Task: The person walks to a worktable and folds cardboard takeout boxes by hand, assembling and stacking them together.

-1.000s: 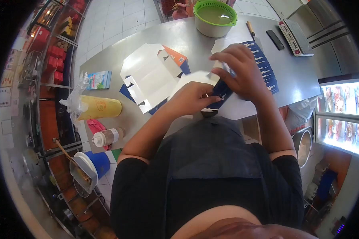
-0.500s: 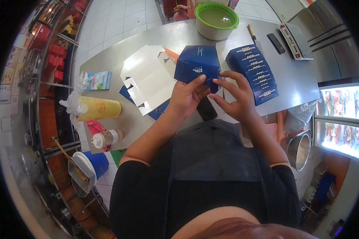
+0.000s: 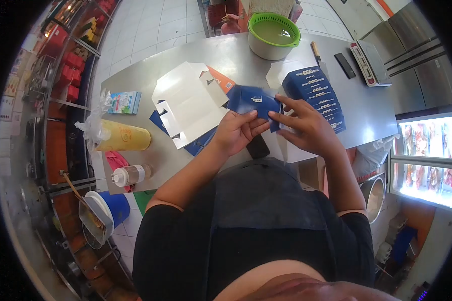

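Note:
A dark blue carton point(image 3: 251, 100), slightly blurred, is held above the near part of the steel table. My left hand point(image 3: 238, 129) grips its near left side, thumb on top and fingers underneath. At the right edge of the carton, my right hand point(image 3: 306, 123) pinches a flap between thumb and fingers. Left of the carton lies an unfolded white carton sheet point(image 3: 188, 105), over blue and orange sheets point(image 3: 221, 78). A row of overlapping blue folded cartons point(image 3: 316, 93) is to the right of my hands. Below my left hand lies a black object point(image 3: 257, 147).
A green-rimmed tub point(image 3: 273, 40) of liquid stands at the far edge. A knife point(image 3: 316, 51), black phone-like object point(image 3: 344, 65) and scale point(image 3: 369, 62) lie at the right. At the left are a yellow container point(image 3: 125, 136), a bottle point(image 3: 133, 174) and a blue packet point(image 3: 124, 102).
The blue carton has been turned so its printed blue face shows, and it is now lower and more tilted than half a second ago. My right hand has closed in on its right edge.

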`<state>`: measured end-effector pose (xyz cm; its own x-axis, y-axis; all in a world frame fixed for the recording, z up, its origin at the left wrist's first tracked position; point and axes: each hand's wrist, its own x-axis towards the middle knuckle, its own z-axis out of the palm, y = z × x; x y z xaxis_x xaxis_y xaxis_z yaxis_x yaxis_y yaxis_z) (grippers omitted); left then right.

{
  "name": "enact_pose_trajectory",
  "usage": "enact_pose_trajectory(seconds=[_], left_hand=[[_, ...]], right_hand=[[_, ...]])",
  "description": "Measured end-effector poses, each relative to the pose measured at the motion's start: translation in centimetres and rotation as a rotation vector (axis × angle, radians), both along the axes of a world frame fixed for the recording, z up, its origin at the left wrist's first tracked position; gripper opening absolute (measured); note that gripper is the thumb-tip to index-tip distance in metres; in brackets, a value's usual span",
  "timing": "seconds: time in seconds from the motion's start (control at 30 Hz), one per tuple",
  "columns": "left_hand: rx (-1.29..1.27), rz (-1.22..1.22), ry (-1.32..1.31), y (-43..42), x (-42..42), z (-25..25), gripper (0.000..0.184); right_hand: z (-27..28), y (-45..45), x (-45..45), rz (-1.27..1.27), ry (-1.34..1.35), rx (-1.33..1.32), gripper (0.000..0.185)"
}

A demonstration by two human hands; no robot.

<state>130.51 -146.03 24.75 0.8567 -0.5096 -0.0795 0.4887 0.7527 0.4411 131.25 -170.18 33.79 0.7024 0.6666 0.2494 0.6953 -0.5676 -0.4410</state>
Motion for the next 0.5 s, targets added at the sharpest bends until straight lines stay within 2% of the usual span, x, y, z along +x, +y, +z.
enact_pose_trajectory(seconds=[0.13, 0.23, 0.43, 0.5], left_hand=[[0.045, 0.013, -0.024, -0.4, -0.4, 0.3, 0.038], [0.357, 0.016, -0.182, -1.3, -0.8, 0.1, 0.035], [0.443, 0.061, -0.252, -1.3, -0.6, -0.4, 0.033], [0.565, 0.045, -0.229, -0.7, 0.0, -0.6, 0.031]], right_hand=[[0.6, 0.1, 0.0, 0.017, -0.012, -0.02, 0.046], [0.1, 0.1, 0.2, 0.023, -0.058, -0.018, 0.041], [-0.8, 1.1, -0.4, -0.017, -0.088, 0.046, 0.039], [-1.1, 1.2, -0.4, -0.003, -0.092, 0.07, 0.04]])
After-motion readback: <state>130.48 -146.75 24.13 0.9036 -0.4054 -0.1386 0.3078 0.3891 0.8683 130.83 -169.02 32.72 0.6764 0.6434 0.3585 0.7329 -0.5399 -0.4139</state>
